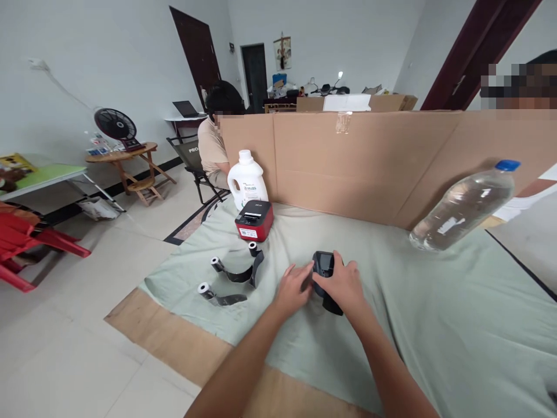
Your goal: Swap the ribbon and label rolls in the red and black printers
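Note:
Near the middle of the cloth, I hold a small dark boxy device, possibly a portable printer. A wide black strip hangs from its near end. My right hand is closed over the device, its thumb across the front and its index finger along the right side. At the left edge, the index finger and thumb of my left hand are pinched against it. To the left lie several small paper rolls, among them a near roll with a dark unrolled tail. Beyond these stands a red and black receipt printer.
A white detergent jug stands behind the printer. Upright cardboard walls off the table's far side. At right, a large clear bottle leans against it. One person sits beyond at left; another is partly visible at far right.

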The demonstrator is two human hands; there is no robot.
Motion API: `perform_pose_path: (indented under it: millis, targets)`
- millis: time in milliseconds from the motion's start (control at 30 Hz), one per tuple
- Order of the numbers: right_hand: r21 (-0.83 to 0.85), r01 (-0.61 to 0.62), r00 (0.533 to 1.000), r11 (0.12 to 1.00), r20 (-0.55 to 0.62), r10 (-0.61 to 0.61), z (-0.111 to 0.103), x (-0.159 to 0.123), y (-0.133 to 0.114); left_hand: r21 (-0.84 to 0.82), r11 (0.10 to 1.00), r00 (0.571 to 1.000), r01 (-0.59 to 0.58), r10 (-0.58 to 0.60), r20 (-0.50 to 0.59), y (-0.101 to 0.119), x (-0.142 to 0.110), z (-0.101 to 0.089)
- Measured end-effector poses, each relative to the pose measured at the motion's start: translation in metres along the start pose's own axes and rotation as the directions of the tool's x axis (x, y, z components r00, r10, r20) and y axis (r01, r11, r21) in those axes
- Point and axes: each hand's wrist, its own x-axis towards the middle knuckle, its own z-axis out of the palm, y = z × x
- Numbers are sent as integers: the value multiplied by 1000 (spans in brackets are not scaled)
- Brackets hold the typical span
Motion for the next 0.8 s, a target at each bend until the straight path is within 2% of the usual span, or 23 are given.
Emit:
perform_pose_path:
  millis: [133, 267, 367, 467, 533, 600, 700, 800]
  targets:
    - [-72, -35, 999, 997, 29, 37, 4, -10, 0, 23, 1000, 995, -20, 17, 103, 0, 1, 2]
    - [-66, -59, 998, 996, 0, 59, 10, -11, 3, 60, 998, 983, -15, 4, 181, -1, 1, 6]
    - [-46, -78, 997, 996, 4, 78, 11, -9, 8, 82, 997, 980, -16, -1, 199, -3, 1, 8]
    - [54, -59, 995, 997, 85, 54, 8, -1, 22, 101, 995, 980, -18, -2, 199, -3, 0, 8]
    - [176, 5, 997, 984, 73, -18, 7, 7, 37, 115, 993, 981, -19, -4, 196, -2, -1, 9]
    - [306, 148, 989, 941, -31, -145, 11, 12, 54, 128, 992, 981, -17, -9, 194, 0, -1, 10]
    - [453, 356, 933, 817, -130, -334, 22, 12, 76, 142, 990, 982, 0, -27, 186, 4, -2, 11]
    - [524, 374, 923, 765, -126, -364, 33, 5, 85, 152, 988, 981, 24, -53, 185, 8, -1, 11]
